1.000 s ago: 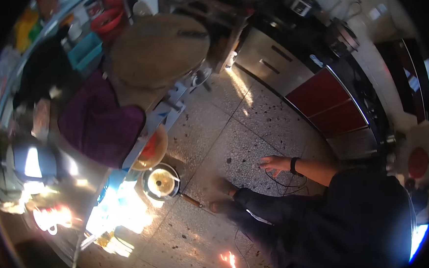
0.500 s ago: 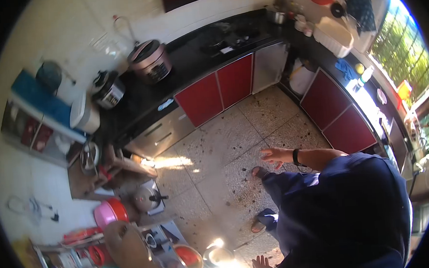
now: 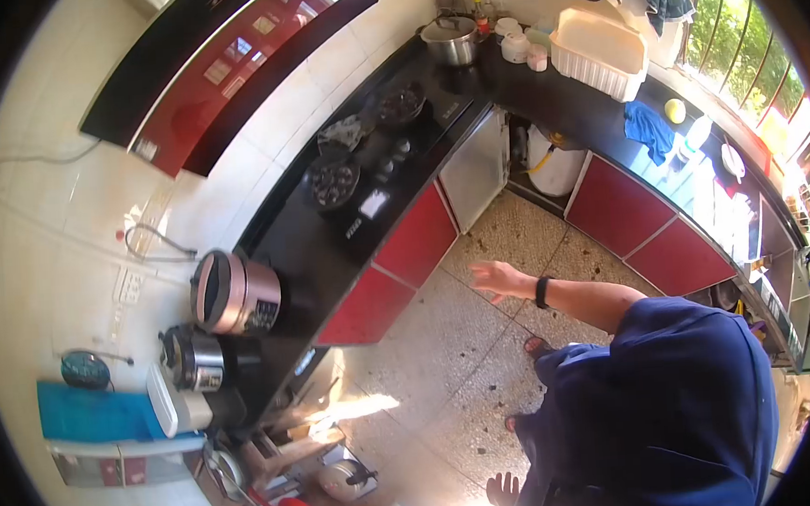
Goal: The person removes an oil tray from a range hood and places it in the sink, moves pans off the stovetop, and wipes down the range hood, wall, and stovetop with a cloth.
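Note:
My right hand, with a dark band on its wrist, is held out over the speckled floor, fingers loosely spread and holding nothing. Beyond it are the red cabinet doors under the black counter. Low in the view, my left hand hangs beside my dark blue clothing, its fingers apart and nothing in them. Neither hand touches any object. Both my feet stand on the tiled floor in sandals.
A pink cooker, a gas stove and a steel pot line the counter. At the right are a white basin and blue cloth. A corner cabinet door stands open, showing a white cylinder.
My view has swung towards the stove and corner, so the counter appears nearer and larger. My right arm stays stretched out, and both hands remain empty.

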The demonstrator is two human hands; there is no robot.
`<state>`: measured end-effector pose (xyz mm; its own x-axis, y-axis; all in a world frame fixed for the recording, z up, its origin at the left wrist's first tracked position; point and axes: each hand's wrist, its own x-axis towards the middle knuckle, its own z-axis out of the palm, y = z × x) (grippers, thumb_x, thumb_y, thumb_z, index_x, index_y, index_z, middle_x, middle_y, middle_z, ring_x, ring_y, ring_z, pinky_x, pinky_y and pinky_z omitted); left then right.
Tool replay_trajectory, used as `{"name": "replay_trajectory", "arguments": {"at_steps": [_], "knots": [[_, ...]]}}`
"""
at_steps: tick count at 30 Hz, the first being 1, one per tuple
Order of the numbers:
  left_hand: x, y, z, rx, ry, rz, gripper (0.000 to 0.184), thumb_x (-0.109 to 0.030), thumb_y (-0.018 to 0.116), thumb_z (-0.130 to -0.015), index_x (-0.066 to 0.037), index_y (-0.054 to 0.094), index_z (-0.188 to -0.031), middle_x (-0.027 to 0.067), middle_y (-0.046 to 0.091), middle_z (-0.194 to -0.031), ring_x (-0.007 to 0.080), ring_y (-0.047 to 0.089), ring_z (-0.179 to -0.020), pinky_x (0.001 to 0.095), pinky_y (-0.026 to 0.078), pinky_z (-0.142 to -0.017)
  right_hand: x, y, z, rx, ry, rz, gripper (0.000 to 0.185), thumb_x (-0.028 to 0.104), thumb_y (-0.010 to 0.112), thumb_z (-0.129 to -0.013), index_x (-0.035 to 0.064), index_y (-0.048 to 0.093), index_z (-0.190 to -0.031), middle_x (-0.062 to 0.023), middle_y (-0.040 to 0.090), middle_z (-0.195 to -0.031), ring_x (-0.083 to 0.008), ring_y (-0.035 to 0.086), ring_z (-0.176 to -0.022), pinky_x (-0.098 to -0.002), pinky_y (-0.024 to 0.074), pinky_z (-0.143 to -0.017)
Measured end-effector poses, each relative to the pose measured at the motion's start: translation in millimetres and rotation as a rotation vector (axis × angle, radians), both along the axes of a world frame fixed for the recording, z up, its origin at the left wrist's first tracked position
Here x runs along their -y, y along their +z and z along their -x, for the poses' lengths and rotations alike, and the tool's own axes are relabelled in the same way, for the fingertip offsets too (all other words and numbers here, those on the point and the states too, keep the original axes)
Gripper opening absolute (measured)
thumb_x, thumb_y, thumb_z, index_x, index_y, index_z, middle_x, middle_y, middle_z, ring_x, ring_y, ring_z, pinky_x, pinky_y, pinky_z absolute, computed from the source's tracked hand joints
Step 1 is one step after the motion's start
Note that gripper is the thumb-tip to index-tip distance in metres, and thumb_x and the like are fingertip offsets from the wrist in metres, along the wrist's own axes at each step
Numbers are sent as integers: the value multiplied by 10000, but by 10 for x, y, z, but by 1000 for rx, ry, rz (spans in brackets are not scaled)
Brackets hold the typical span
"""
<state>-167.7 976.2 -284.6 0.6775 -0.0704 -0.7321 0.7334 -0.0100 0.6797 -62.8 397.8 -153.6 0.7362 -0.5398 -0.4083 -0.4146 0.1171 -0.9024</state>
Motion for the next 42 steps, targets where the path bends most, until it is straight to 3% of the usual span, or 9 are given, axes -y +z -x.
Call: {"name": "replay_trajectory", "arguments": {"at_steps": [3,6,12,21,28,31,32,36,42], "knots": [[496,-120,-640,359,-422,-114,557,-319,630,-939,-107,394,-1397,196,525,-1358,388,605,-1137,514,558,-893,603,365,-713,129,-87,90,706,267,695,-887,57,395,-1491,-208,573,-1346,-238,704,-977,-335,639,-683],[1188,200,-1370,133,-277,-60,643,-348,648,-921,-82,365,-1434,202,522,-1364,384,621,-1115,479,562,-860,1165,708,-1322,76,-43,192,703,274,706,-864,46,428,-1469,-226,590,-1318,-242,713,-931,-316,613,-633],[2377,384,-2849,-14,-219,46,587,-304,603,-947,-72,374,-1435,192,578,-1298,356,652,-1078,451,578,-820,2309,336,-2637,132,-105,760,763,365,757,-791,8,485,-1408,-236,583,-1316,-371,557,-1242,-413,447,-1057],[3759,1541,-4844,59,-597,-55,509,-185,564,-990,-17,378,-1434,186,614,-1265,341,668,-1076,416,592,-819,3660,177,-4551,25,-265,747,677,221,758,-755,113,518,-1380,-238,445,-1406,-491,526,-1179,-528,490,-961],[4187,2088,-5265,116,-500,-134,551,-217,599,-977,-11,377,-1438,215,611,-1279,354,665,-1087,437,587,-842,4210,-297,-5359,-318,-372,942,479,170,650,-857,160,554,-1326,-169,419,-1465,-404,465,-1300,-574,487,-884],[4718,2268,-5264,159,-526,-104,524,-221,574,-993,-15,384,-1436,223,592,-1305,353,649,-1116,440,567,-876,4517,-425,-5382,-254,-208,787,360,201,638,-871,138,592,-1222,-154,476,-1435,-390,516,-1255,-561,498,-838],[4971,2336,-5253,147,-561,-105,518,-227,563,-999,-14,385,-1437,227,584,-1314,357,639,-1131,453,551,-900,4612,-438,-5386,-128,-337,646,287,190,640,-849,101,618,-1121,-163,628,-1238,-361,622,-1104,-527,513,-807],[5732,2376,-5352,124,-614,-17,601,-339,598,-980,-48,382,-1459,206,571,-1337,356,592,-1194,491,485,-974,4881,-67,-5178,379,-597,303,380,222,678,-783,59,634,-1124,-218,700,-942,-362,682,-957,-422,527,-866],[7261,2555,-5644,293,-788,65,795,-522,545,-971,-153,181,-1574,169,270,-1601,380,340,-1424,556,306,-1120,5067,724,-4451,777,-296,-530,568,366,711,-895,83,541,-1357,-74,675,-1138,-177,628,-1019,-326,518,-833]]}}
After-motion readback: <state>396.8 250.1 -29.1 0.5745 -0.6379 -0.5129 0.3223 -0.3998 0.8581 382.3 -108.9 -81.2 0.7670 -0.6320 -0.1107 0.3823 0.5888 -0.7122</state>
